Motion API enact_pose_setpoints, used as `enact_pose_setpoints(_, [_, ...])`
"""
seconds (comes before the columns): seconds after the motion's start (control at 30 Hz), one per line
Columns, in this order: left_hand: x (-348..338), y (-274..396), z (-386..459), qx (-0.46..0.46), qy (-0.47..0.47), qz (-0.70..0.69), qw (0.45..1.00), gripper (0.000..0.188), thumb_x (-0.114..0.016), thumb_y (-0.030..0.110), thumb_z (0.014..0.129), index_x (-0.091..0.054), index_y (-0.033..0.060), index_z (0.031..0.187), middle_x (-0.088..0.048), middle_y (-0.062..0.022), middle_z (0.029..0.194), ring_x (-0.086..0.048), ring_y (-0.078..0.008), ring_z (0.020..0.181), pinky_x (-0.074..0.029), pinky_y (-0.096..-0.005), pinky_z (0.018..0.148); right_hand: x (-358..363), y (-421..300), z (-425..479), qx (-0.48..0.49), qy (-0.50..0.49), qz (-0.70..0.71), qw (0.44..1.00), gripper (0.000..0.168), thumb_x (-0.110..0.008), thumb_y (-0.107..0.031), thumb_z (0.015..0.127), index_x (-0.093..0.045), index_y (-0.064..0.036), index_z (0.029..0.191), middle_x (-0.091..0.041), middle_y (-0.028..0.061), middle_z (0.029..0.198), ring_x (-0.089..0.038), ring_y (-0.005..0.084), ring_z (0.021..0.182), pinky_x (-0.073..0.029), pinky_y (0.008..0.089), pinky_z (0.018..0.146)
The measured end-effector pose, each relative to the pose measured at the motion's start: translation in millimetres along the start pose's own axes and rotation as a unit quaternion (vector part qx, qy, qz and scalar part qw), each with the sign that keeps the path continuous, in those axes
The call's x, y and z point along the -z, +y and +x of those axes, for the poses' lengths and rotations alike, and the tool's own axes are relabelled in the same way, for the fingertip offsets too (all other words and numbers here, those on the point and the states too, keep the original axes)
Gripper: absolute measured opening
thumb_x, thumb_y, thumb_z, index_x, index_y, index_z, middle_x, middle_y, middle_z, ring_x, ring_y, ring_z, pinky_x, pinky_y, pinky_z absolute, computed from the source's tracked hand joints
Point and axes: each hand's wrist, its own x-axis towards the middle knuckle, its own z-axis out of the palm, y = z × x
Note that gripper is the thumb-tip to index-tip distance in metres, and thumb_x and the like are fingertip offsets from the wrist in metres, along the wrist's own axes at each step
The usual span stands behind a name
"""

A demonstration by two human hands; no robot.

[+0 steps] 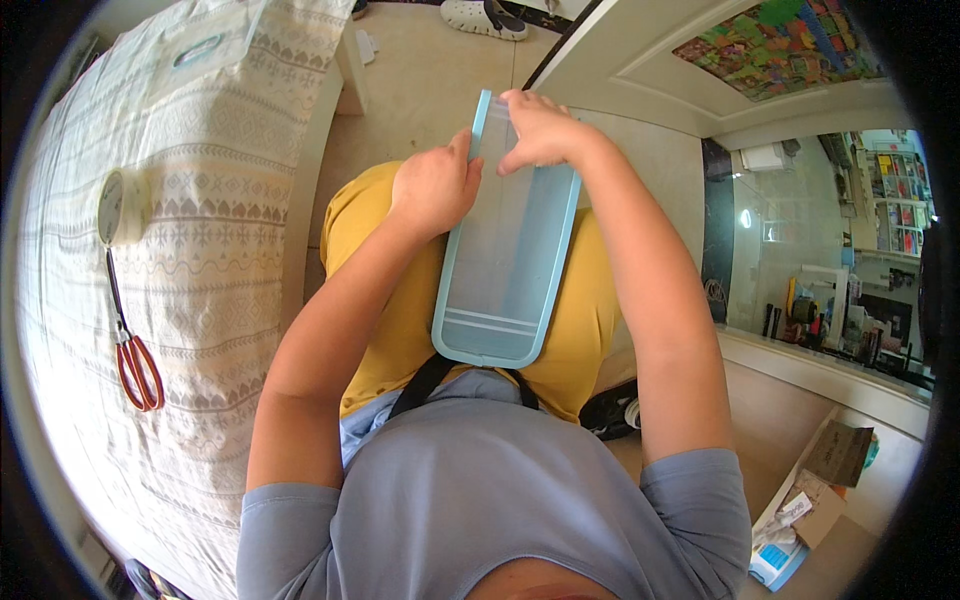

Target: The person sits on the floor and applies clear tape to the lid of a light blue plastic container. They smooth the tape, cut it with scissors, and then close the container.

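Observation:
A long clear plastic panel with a light blue frame point(501, 247) rests over my lap, its near end against my waist. My left hand point(439, 180) grips the left edge of the frame, thumb on top. Near the far end, my right hand point(544, 131) spans the panel towards its right edge, thumb and fingers apart; whether it grips the far rim is partly hidden by the hand itself. To my left, on a patterned cloth, lie a roll of clear tape point(122, 206) and scissors with red handles point(139, 373).
The cloth-covered bed or table point(225, 300) runs along my left. A white door point(660, 82) stands ahead right, with a clog point(484, 19) on the floor beyond. A glass-topped surface point(787, 225) and an opened cardboard box point(821, 487) are at right.

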Motion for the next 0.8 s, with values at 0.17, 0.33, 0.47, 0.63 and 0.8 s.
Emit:
enact_pose_setpoints(0.17, [2, 0, -3, -0.013, 0.015, 0.013, 1.0, 0.034, -0.048, 0.026, 0.089, -0.049, 0.0011, 0.112, -0.063, -0.0202, 0.074, -0.061, -0.0384, 0.068, -0.048, -0.0481, 0.062, 1, -3, -2, 0.016, 0.007, -0.003, 1.0, 0.105, -0.081, -0.041, 0.054, -0.029, 0.0, 0.135, -0.04, 0.0204, 0.134, -0.037, 0.0341, 0.126, -0.029, 0.042, 0.104])
enact_pose_setpoints(0.33, [0, -2, -1, -0.025, 0.019, 0.008, 0.999, 0.035, -0.047, 0.026, 0.089, -0.048, 0.0001, 0.113, -0.063, -0.0197, 0.073, -0.062, -0.0377, 0.067, -0.049, -0.0476, 0.061, -9, 25, 6, 0.105, 0.033, 0.136, 0.985, 0.095, -0.078, -0.038, 0.061, -0.031, 0.0, 0.134, -0.04, 0.0195, 0.135, -0.038, 0.0323, 0.126, -0.03, 0.0395, 0.104])
enact_pose_setpoints(0.47, [-1, -5, -1, -0.026, 0.025, 0.008, 0.999, 0.035, -0.047, 0.026, 0.089, -0.048, -0.0001, 0.113, -0.063, -0.0199, 0.073, -0.061, -0.0378, 0.066, -0.049, -0.0476, 0.061, -11, 25, 9, 0.085, 0.025, 0.118, 0.989, 0.095, -0.077, -0.04, 0.061, -0.032, -0.003, 0.135, -0.042, 0.017, 0.135, -0.037, 0.0307, 0.127, -0.028, 0.0406, 0.105])
enact_pose_setpoints(0.63, [-2, -2, -1, -0.02, 0.021, 0.006, 1.0, 0.036, -0.048, 0.026, 0.089, -0.048, 0.0007, 0.114, -0.063, -0.0205, 0.075, -0.061, -0.0387, 0.068, -0.048, -0.0483, 0.062, -10, 12, 0, 0.049, 0.045, 0.046, 0.997, 0.097, -0.079, -0.039, 0.059, -0.031, -0.003, 0.134, -0.041, 0.0174, 0.134, -0.038, 0.0323, 0.125, -0.029, 0.0387, 0.103])
enact_pose_setpoints(0.8, [1, -2, 0, 0.003, 0.008, 0.002, 1.0, 0.035, -0.048, 0.027, 0.089, -0.049, 0.004, 0.115, -0.063, -0.0217, 0.079, -0.06, -0.0397, 0.073, -0.047, -0.0489, 0.065, -7, 6, -1, 0.036, 0.041, 0.022, 0.998, 0.107, -0.082, -0.043, 0.051, -0.029, -0.004, 0.136, -0.04, 0.0176, 0.134, -0.037, 0.0334, 0.125, -0.027, 0.0405, 0.105])
